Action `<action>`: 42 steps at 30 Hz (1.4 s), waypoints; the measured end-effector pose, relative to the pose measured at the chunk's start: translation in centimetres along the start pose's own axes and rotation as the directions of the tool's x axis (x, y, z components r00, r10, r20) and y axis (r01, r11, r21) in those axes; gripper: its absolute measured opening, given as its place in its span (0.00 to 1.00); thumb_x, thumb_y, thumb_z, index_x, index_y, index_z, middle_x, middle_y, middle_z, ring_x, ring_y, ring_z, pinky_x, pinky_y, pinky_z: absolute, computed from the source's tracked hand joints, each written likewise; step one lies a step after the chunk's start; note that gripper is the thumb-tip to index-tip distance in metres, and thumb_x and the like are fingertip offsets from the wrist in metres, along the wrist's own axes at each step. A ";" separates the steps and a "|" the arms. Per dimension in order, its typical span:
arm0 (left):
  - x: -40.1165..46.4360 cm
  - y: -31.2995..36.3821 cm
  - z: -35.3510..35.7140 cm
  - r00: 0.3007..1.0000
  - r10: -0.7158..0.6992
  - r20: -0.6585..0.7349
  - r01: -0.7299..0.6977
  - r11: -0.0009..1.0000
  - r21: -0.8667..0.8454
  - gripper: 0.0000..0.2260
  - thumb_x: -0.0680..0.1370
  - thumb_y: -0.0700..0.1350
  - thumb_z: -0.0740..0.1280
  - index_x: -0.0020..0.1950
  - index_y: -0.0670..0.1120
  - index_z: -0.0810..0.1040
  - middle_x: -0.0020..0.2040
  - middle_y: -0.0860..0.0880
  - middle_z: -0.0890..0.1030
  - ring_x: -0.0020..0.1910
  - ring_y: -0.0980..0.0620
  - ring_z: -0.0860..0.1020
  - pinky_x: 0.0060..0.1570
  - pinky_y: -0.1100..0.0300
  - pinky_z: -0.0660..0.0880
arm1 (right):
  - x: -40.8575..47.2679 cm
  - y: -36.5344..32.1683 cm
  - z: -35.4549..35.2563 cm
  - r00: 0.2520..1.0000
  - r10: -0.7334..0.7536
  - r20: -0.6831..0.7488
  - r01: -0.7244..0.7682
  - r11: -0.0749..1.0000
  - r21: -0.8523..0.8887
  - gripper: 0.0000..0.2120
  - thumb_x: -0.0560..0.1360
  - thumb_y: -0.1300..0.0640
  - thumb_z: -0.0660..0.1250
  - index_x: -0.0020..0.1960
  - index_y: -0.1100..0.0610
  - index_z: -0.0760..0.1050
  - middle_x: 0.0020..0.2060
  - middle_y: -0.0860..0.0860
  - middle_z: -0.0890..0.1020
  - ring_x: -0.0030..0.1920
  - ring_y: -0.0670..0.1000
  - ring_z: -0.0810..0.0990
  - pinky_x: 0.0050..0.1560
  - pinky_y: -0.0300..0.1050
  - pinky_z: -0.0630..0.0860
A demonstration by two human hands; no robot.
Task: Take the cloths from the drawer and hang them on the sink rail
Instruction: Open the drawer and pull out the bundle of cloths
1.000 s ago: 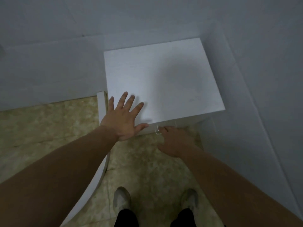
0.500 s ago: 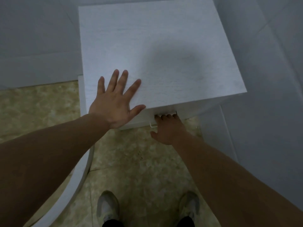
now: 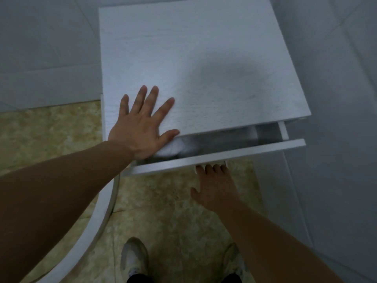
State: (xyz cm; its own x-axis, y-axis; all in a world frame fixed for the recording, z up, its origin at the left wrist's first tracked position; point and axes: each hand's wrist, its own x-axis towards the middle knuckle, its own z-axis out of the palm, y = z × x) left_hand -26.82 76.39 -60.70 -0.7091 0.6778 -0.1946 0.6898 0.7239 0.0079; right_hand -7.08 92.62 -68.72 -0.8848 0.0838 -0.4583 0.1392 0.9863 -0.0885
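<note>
White cabinet stands in the far right corner against grey walls, tan tiled floor in front. Its top drawer is partly out. Left hand lies flat on the cabinet top, fingers straight and spread. Right hand — fingers hooked up under the drawer's near front edge, gripping it. White cloth visible inside, at the left end, just beside the left thumb.

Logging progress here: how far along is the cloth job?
Early. The drawer is pulled partly open. The right hand hooks its front from below while the left hand lies flat on the cabinet. A white cloth lies inside; nothing taken or hung yet.
</note>
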 end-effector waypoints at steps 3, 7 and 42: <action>0.0 0.0 -0.2 1.000 0.001 0.008 -0.001 1.000 -0.013 0.35 0.75 0.73 0.36 0.78 0.59 0.36 0.80 0.45 0.37 0.77 0.44 0.34 0.74 0.36 0.42 | -2.3 0.1 1.1 0.999 -0.013 0.029 0.013 1.000 0.005 0.37 0.73 0.34 0.59 0.76 0.54 0.62 0.62 0.56 0.78 0.62 0.60 0.76 0.70 0.59 0.65; -0.5 0.9 -0.4 0.998 -0.045 0.050 0.048 0.997 -0.054 0.34 0.76 0.71 0.36 0.78 0.58 0.34 0.79 0.45 0.34 0.77 0.44 0.32 0.73 0.35 0.40 | -4.8 -0.6 1.6 0.992 0.040 0.123 -0.050 0.996 0.078 0.41 0.74 0.33 0.56 0.80 0.50 0.53 0.78 0.57 0.61 0.77 0.61 0.57 0.78 0.60 0.46; -5.1 9.1 10.2 0.933 -0.007 0.360 0.083 0.977 -0.194 0.63 0.62 0.69 0.74 0.74 0.57 0.25 0.75 0.44 0.25 0.75 0.40 0.29 0.74 0.36 0.46 | 3.1 7.2 -0.3 0.980 -0.048 0.191 0.012 0.983 0.185 0.53 0.67 0.38 0.75 0.78 0.34 0.40 0.79 0.51 0.36 0.78 0.63 0.41 0.69 0.69 0.65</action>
State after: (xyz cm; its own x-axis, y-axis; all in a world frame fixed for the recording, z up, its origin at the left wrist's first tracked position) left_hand -15.45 78.23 -69.69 -0.6139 0.5807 -0.5346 0.5873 0.7886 0.1822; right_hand -8.92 100.04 -70.46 -0.7890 0.0073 -0.6143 0.2079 0.9441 -0.2558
